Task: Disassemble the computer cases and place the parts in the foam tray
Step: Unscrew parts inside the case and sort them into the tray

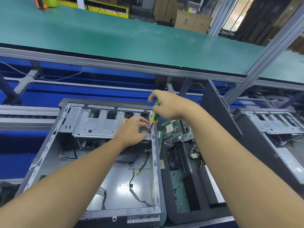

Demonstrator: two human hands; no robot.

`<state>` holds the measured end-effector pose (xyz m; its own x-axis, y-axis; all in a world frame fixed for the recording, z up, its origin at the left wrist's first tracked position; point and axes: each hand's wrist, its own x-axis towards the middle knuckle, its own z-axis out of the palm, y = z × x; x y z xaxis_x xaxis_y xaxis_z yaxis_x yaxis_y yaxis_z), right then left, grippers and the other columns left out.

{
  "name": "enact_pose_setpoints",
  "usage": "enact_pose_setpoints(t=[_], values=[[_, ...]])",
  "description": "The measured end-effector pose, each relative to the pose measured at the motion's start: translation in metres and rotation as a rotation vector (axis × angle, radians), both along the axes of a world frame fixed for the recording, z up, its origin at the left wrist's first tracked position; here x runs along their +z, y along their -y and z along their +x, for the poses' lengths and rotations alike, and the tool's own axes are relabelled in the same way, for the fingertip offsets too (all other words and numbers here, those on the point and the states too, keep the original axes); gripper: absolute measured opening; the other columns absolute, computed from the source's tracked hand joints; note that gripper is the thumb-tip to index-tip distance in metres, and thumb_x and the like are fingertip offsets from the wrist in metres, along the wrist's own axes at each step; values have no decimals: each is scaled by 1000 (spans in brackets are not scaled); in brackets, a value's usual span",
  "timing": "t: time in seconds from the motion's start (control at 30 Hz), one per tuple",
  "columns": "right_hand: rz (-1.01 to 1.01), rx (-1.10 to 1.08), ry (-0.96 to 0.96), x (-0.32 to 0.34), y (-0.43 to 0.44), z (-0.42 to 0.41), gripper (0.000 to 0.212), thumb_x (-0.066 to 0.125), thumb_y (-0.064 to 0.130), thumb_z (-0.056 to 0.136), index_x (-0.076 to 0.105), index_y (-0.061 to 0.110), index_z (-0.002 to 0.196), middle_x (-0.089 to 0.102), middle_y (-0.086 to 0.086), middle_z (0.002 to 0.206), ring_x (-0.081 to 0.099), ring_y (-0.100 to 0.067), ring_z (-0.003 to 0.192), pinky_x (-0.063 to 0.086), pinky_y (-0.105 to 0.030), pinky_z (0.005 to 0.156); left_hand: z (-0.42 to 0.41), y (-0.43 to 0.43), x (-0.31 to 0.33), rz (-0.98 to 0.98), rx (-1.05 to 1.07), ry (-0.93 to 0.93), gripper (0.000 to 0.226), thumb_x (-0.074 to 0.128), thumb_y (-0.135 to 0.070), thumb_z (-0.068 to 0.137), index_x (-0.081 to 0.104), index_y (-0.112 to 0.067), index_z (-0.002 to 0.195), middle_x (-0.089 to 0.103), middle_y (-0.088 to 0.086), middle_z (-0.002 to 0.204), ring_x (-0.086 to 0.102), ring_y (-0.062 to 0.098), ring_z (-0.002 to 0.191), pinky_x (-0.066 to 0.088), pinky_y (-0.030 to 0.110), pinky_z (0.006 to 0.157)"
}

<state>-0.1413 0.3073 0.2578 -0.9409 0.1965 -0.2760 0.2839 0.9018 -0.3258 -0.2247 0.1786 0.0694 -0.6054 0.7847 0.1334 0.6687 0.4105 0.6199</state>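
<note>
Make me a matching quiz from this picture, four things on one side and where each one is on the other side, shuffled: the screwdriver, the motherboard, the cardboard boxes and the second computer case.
Things:
1. screwdriver
2. motherboard
3. cardboard boxes
4. second computer case

Places:
A. beyond the green bench top
B. at the far right of the view
C. in the right hand, tip down on the open case
D. on the foam tray, right of the open case

Pairs: 1-C, 2-D, 3-A, 4-B

Bright even light, wide-angle edge bending
</note>
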Motion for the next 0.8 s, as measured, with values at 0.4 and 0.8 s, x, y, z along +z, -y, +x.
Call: enact_pose_setpoints(t=[0.4, 0.8], values=[[386, -78, -97, -8, 15, -3, 36, 37, 41, 108, 46, 7, 116, 41, -2, 73, 45, -23, 63, 37, -36, 56, -2, -1, -2, 9, 4, -4, 24, 52, -41, 75, 71, -42, 89, 54, -33, 111, 41, -10, 104, 26, 30, 97], [280, -67, 75, 7, 23, -2, 58, 36, 62, 100, 45, 19, 137, 49, -12, 135, 57, -35, 108, 49, -45, 84, -1, 0, 0, 20, 16, 17, 14, 57, -37, 76, 64, -47, 83, 46, -39, 100, 40, -8, 101, 26, 30, 94]])
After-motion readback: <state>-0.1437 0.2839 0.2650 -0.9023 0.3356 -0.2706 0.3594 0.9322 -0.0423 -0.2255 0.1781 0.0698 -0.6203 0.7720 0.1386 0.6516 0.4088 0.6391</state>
